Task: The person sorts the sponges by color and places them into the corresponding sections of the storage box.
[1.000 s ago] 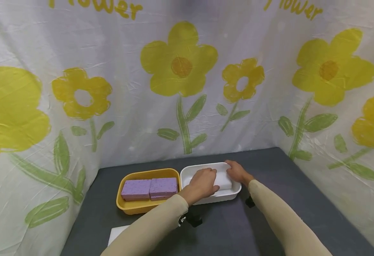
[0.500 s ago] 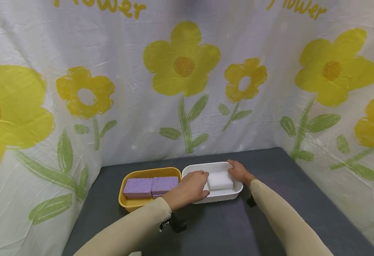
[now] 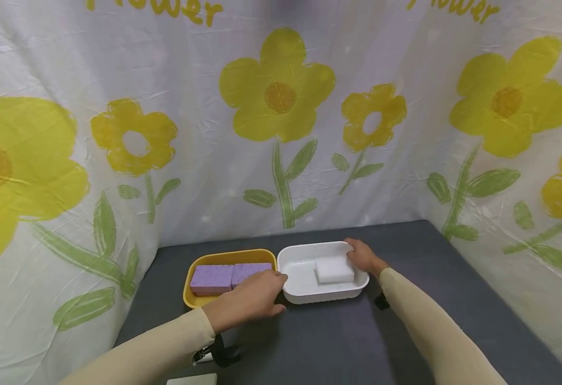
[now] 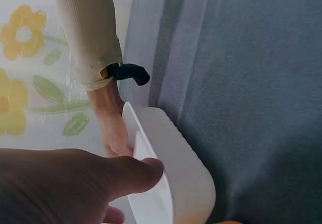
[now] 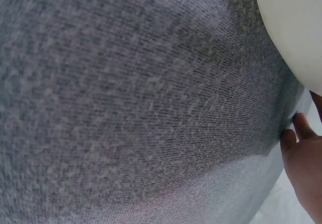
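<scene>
A white plastic tray (image 3: 305, 291) stands on the dark cloth, with a white sponge block (image 3: 335, 270) in its right half. My right hand (image 3: 363, 256) holds the tray's right end at the rim; in the right wrist view some fingers (image 5: 302, 128) reach along beside the tray's outer wall. To the left, my left hand (image 3: 249, 300) hovers in front of the yellow tray (image 3: 190, 297), palm down, fingers loose and holding nothing. Two purple sponges (image 3: 211, 278) lie side by side in that yellow tray, the right one partly behind the hand. The left wrist view shows the left thumb (image 4: 136, 176) extended.
The two trays stand side by side near the back of the table (image 3: 329, 342). White flat pieces (image 3: 193, 379) lie near the front, partly cut off or behind the left wrist. A flowered curtain (image 3: 203, 208) encloses the back and sides.
My left hand has let go of the white sponge, leaving it in the white tray, and moved left and nearer. My right hand stays at the tray's right end.
</scene>
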Demonstrator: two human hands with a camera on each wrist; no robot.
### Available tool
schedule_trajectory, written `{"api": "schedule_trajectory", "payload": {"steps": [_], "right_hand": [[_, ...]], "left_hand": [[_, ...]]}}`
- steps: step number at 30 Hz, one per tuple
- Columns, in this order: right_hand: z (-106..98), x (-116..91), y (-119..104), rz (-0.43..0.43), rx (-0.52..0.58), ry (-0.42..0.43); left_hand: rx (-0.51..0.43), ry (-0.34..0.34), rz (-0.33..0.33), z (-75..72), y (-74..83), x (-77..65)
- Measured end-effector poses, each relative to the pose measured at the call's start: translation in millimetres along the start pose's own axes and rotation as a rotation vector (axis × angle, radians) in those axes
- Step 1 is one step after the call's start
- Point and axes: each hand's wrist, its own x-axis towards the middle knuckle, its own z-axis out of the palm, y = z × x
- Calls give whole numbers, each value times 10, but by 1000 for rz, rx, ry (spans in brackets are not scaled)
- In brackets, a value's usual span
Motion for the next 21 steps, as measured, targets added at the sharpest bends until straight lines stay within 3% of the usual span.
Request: {"api": "schedule_trajectory", "payload": {"steps": [6, 12, 14, 21], "right_hand": [[-27, -7, 9, -29, -3, 16], [-32, -3, 48, -24, -5, 11], [-34, -8, 57, -19, -9, 7], [-62, -32, 77, -22, -16, 16]], "left_hand": [[-20, -10, 10, -86, -40, -305], [13, -80, 14, -93, 0, -611], [21, -137, -4, -74, 6, -705], [6, -384, -180, 26, 13, -982]]}}
